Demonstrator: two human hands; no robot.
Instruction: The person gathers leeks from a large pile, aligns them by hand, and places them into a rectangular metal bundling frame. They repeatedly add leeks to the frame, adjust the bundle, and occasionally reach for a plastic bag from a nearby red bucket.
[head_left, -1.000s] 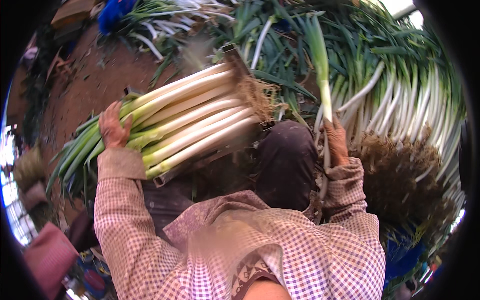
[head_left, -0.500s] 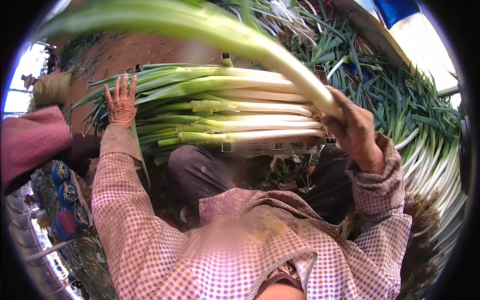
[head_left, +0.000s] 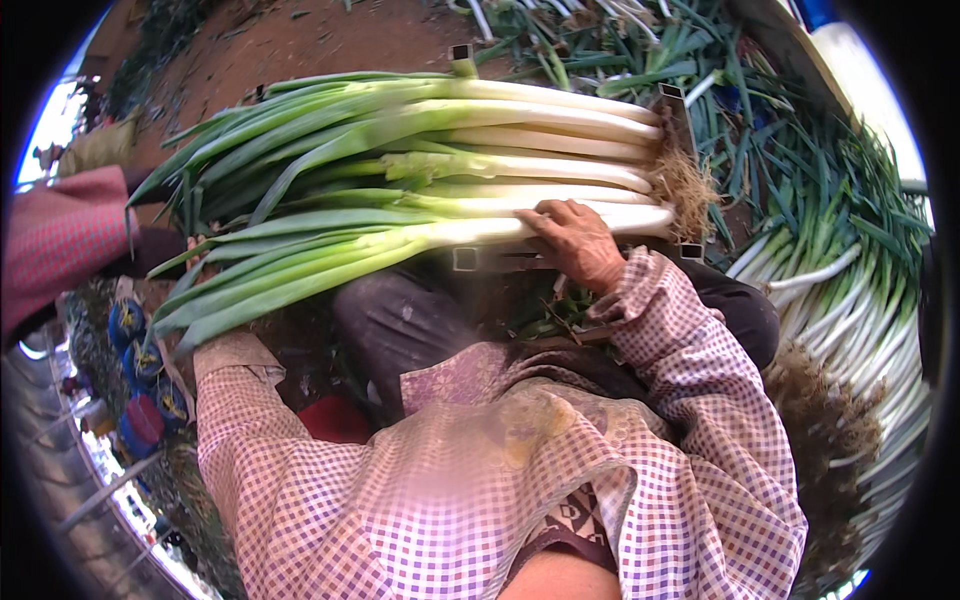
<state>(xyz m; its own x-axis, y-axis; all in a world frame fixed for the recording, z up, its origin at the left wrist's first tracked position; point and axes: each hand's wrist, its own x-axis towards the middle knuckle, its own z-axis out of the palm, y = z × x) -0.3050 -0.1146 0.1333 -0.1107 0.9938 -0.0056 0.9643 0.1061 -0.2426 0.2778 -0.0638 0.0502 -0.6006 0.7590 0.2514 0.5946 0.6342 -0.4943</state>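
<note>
A thick bundle of long green onions (head_left: 540, 130) lies across a low metal frame (head_left: 676, 115), leaves to the left and white stalks and roots to the right. My right hand (head_left: 578, 240) is closed over the white stalk of the nearest green onion (head_left: 470, 231), at the bundle's near edge. That onion's leaves fan out to the lower left, in front of my left hand (head_left: 194, 256). Only a little of the left fingers shows beside these leaves, so their grip is hidden.
More green onions (head_left: 840, 310) are heaped along the right, roots toward me. Loose green leaves (head_left: 640, 70) litter the brown ground (head_left: 330, 45) beyond the frame. At the left are a person's red checked sleeve (head_left: 70, 230) and several blue round bundles (head_left: 140, 365). My knees are just below the frame.
My right hand has lowered the raised green onion onto the bundle's near side and moved left along it. My left hand has come off the bundle's top toward me, behind the leaves.
</note>
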